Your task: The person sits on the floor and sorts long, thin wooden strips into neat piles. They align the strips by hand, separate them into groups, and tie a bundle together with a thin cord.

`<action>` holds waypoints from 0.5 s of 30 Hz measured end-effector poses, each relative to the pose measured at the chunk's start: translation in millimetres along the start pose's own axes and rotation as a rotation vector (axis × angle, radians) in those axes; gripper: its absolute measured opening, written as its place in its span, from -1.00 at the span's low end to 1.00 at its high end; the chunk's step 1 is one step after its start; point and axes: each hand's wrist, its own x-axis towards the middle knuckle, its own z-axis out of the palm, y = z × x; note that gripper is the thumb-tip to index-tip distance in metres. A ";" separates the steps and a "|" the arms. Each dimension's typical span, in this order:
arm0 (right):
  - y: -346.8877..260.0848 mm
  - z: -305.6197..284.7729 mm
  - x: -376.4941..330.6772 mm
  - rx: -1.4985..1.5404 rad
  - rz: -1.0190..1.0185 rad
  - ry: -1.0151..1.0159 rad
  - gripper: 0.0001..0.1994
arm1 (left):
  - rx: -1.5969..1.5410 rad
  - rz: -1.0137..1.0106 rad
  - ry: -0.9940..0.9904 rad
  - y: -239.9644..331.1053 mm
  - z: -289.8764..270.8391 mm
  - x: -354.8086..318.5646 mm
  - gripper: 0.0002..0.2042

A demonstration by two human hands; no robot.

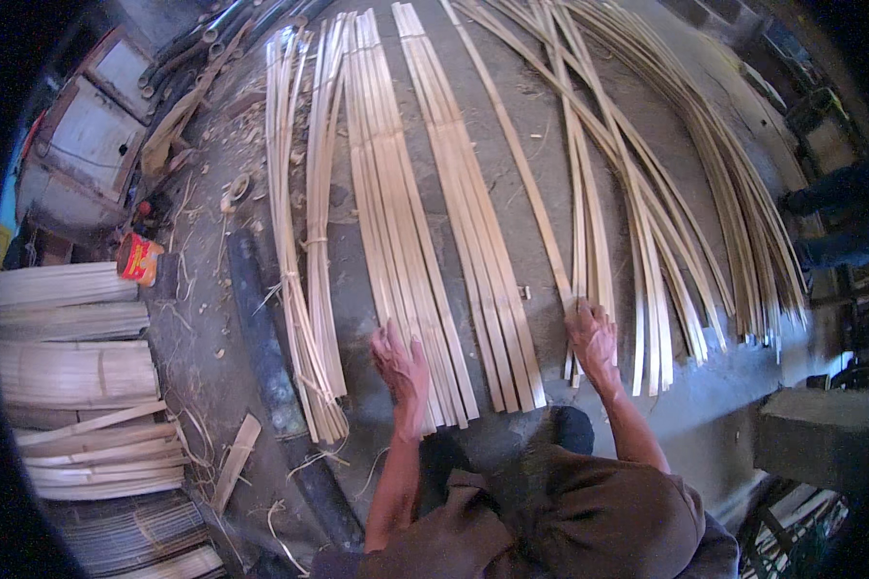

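Observation:
Long, pale split-bamboo strips lie side by side on the floor in front of me. My left hand (401, 367) rests at the near left edge of one wide row of bamboo strips (388, 183), its thumb and fingers apart. To the right of it lies a second, narrower row of bamboo strips (468, 222). My right hand (595, 340) is closed at the near end of a single bamboo strip (523, 169), just beside a looser group of strips (597, 241). Its fingertips are partly hidden.
Tied strip bundles (285, 193) lie left, beside a dark pole (261, 338). Stacked slats (77, 372) and a red-orange can (140, 259) stand farther left. Crossing strips (657, 241) and a long curved bundle (734, 183) spread right. A grey block (826, 434) sits at lower right.

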 end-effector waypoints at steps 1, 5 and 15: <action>-3.5 -0.3 0.7 0.010 -0.024 0.053 -0.51 | 0.027 0.105 0.039 10.6 6.0 -3.5 -0.42; -15.8 -12.8 -0.8 0.054 -0.030 -0.019 -0.56 | -0.073 0.368 -0.126 71.4 26.3 -16.9 -0.40; -30.8 -22.4 -4.9 0.531 0.155 0.064 -0.59 | 0.153 0.642 -0.401 108.4 62.8 -30.3 -0.33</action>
